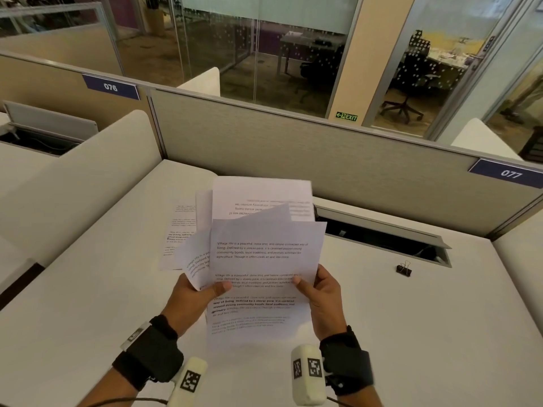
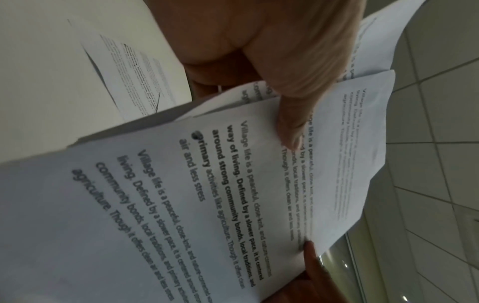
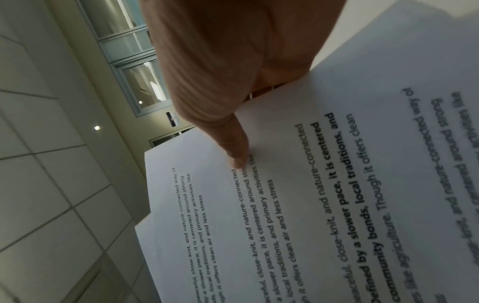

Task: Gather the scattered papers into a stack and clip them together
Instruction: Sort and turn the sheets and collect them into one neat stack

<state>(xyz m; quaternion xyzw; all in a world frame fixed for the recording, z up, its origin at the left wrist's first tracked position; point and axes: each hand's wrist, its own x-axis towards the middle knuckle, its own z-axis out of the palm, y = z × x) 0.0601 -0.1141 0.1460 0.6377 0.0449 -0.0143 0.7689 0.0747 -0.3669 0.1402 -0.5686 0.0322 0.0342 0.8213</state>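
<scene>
Both hands hold a loose, fanned bundle of printed papers (image 1: 261,259) up above the white desk (image 1: 88,304). My left hand (image 1: 199,292) pinches the bundle's left edge, thumb on the top sheet (image 2: 207,184). My right hand (image 1: 316,289) pinches the right edge, thumb on the print (image 3: 298,205). The sheets are uneven, with corners sticking out at the left and top. One more printed sheet (image 1: 179,230) lies flat on the desk behind the bundle, partly hidden by it. A black binder clip (image 1: 404,270) sits on the desk to the right, apart from both hands.
A grey cubicle partition (image 1: 293,154) closes the desk's far side. An open cable slot (image 1: 382,236) runs along the back right of the desk. A white side divider (image 1: 82,183) stands at the left.
</scene>
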